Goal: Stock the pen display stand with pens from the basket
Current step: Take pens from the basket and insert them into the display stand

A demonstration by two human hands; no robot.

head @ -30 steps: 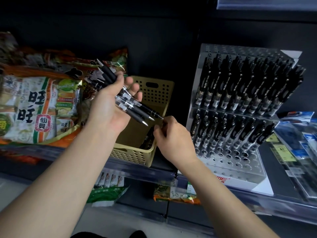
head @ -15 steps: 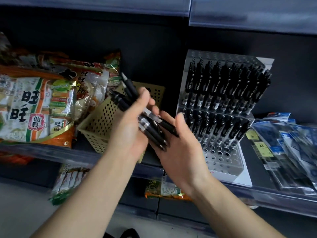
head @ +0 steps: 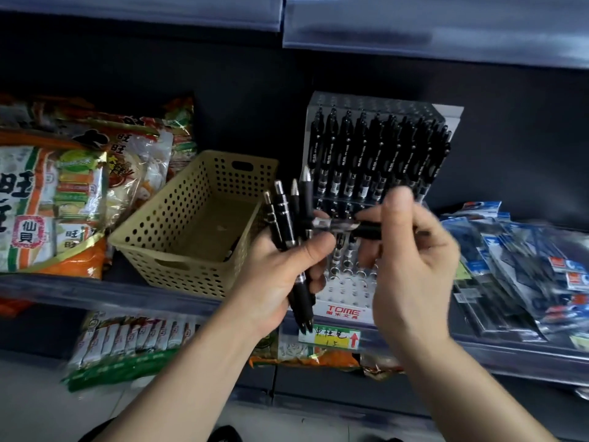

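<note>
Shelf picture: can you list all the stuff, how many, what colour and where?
basket: one, beige, on the shelf left of the stand
pen display stand: one, clear with a white base, on the shelf, front holes unfilled
pens in the stand: many, black, back rows
bunch of pens: about four or five, black with silver tips, in the left hand
single pen: one, black, blurred, in the right hand
snack bags: several, orange, white and green, left of the basket
blue packs: several, blue and dark, right of the stand
price tag: one, yellow and green, shelf edge below the stand
left hand: one, grips the bunch of pens
right hand: one, pinches the single pen
</note>
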